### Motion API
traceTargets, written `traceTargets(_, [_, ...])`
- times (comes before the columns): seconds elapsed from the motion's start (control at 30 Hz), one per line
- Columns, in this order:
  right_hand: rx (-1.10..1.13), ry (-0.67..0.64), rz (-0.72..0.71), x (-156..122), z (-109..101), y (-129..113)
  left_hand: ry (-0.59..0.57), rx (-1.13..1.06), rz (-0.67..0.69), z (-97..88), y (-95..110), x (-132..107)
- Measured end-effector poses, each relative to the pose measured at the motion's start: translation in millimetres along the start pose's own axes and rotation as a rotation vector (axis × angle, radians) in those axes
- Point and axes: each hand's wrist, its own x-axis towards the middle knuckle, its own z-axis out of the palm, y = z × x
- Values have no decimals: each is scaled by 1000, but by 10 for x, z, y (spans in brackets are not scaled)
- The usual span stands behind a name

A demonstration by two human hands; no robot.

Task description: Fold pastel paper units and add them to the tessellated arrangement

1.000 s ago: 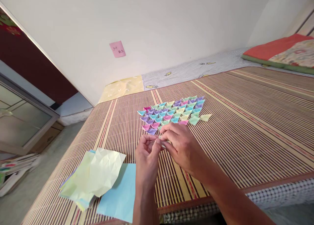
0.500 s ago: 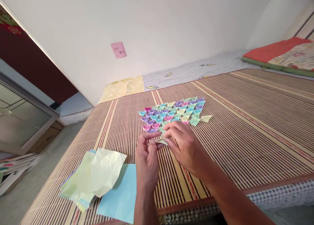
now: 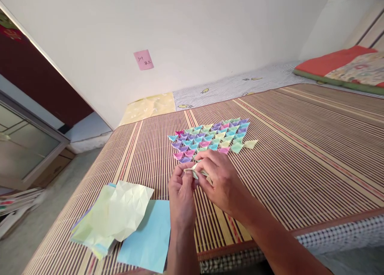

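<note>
Between my two hands is a small pale yellow-green paper boat (image 3: 194, 171), partly covered by my fingers. My left hand (image 3: 183, 185) pinches its left end between thumb and fingers. On its right side, the thumb and fingertips of my right hand (image 3: 216, 171) close on the paper. Just beyond my hands, rows of folded paper boats (image 3: 205, 143) in purple, pink, blue, green and yellow lie on the mat; my right hand hides some of the nearest ones. A pale yellow boat (image 3: 251, 144) sits at the right end of a row.
Left of my hands lie a creased pale yellow sheet (image 3: 130, 209), a flat blue sheet (image 3: 147, 237) and other crumpled papers (image 3: 96, 223). The striped bamboo mat (image 3: 288, 159) covers the bed. A folded red quilt (image 3: 336, 62) lies at the far right, and a pink note (image 3: 143, 60) is on the wall.
My left fingers have closed in on the paper boat, whose left tip now shows above the thumb. My right hand has shifted slightly left. The view has moved a little; the laid-out boats stay put.
</note>
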Motion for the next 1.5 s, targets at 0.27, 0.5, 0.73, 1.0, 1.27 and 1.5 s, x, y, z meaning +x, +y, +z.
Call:
traceTargets(0.27, [-77,-64,78,-54,66,8,159,92,106,91,-51,-36])
traceTargets(0.5, [-162,-55,129,-74,77,12,218,99,139,122,-122,-41])
traceTargets(0.73, [-122,-12,134,-43,30,68,251,-14,92,127,-121,-6])
traceTargets(1.0, [-115,-151,185,-36,-40,96,257,30,125,115,-133,9])
traceTargets(1.27, [-119,-293,207,-21,-179,159,168,188,91,85,-142,6])
traceTargets(1.5, [-189,-226,187,-16,-132,186,-61,38,-39,29,-126,50])
